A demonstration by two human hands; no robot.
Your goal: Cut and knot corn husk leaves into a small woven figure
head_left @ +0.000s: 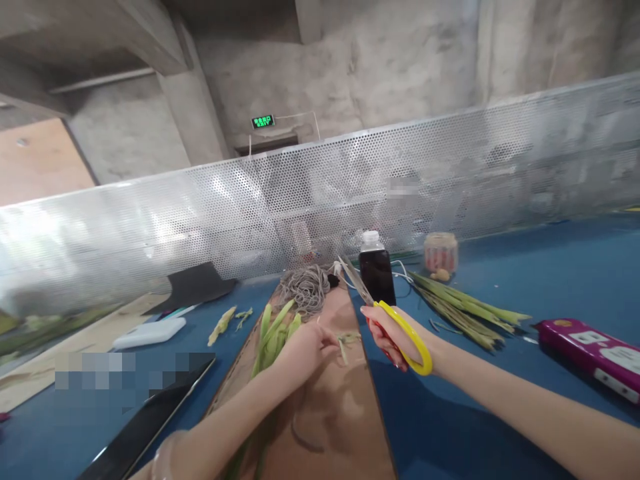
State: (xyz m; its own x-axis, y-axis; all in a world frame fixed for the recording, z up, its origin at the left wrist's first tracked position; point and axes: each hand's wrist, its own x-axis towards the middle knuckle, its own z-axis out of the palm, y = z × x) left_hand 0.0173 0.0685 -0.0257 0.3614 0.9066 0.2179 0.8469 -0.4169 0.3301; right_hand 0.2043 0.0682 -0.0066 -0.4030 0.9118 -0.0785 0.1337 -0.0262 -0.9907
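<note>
In my right hand (393, 337) is a pair of scissors (403, 327) with yellow handles; the blades point up and away, slightly apart. My left hand (313, 347) pinches at a short, pale green plant strip (343, 350) above a brown cardboard sheet (345, 427). Under and beside my left forearm lies a bunch of long green plant stalks (273, 333), partly hidden by the arm. A tangled heap of grey cord (306, 288) rests at the cardboard's far end, and a loose piece of cord (305, 437) curves nearer to me.
A dark phone (377, 277) leans against a white-capped bottle (371, 240). Right of it are more stalks (460, 307), a jar (441, 252) and a purple packet (590, 353). Left lie a white object (150, 332) and a black tablet-like slab (155, 413). A perforated metal screen (325, 193) closes the back.
</note>
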